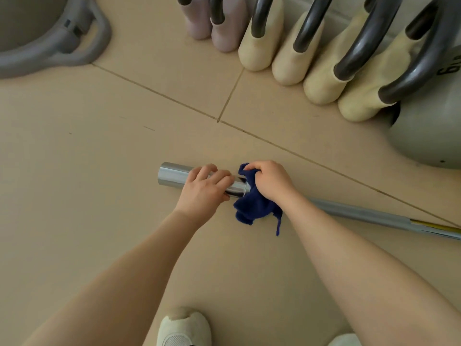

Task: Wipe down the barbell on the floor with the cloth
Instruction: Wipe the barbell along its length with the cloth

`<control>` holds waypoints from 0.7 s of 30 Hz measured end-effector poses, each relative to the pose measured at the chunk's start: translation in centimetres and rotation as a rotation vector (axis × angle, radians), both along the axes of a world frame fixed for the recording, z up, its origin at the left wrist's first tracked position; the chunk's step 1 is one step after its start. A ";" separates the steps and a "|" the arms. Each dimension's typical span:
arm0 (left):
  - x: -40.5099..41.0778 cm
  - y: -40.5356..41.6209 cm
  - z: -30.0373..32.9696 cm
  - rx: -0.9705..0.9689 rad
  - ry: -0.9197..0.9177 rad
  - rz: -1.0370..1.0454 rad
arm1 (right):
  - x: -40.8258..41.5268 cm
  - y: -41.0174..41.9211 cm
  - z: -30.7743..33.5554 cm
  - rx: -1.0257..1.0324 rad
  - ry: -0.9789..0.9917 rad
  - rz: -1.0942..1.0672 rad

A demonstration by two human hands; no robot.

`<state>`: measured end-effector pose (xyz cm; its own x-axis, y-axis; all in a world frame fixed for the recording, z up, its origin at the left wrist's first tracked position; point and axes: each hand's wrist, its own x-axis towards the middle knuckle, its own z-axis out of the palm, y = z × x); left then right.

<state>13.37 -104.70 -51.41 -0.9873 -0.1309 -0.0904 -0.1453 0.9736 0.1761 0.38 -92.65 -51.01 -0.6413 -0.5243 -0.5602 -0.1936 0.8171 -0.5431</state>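
The barbell [174, 175] lies on the beige floor, its chrome sleeve end pointing left and its grey shaft running off to the right edge. My left hand [203, 191] grips the chrome sleeve from above, fingers curled over it. My right hand [270, 181] holds a dark blue cloth [254, 208] bunched around the bar just right of the sleeve's collar. Part of the cloth hangs down onto the floor, with a loose thread trailing. The bar under the cloth is hidden.
A row of pink and cream kettlebells [259, 43] with dark handles stands at the back. A large grey kettlebell [429, 136] sits at the right. A grey ring-shaped base [74, 43] lies at the top left. My white shoes [183, 328] show at the bottom.
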 end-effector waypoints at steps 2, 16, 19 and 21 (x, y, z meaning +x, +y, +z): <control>-1.1 -0.4 1.0 0.045 -0.089 0.004 | 0.3 0.1 0.4 -0.057 0.142 0.059; -3.6 1.0 1.1 0.091 -0.034 0.205 | 1.8 0.6 -0.3 -0.164 0.294 -0.246; -4.0 0.9 1.0 0.036 0.010 0.163 | 4.4 2.0 0.7 -0.238 0.552 0.052; -4.0 0.8 0.6 0.007 0.064 0.159 | 5.0 3.1 -0.3 -0.256 0.692 0.251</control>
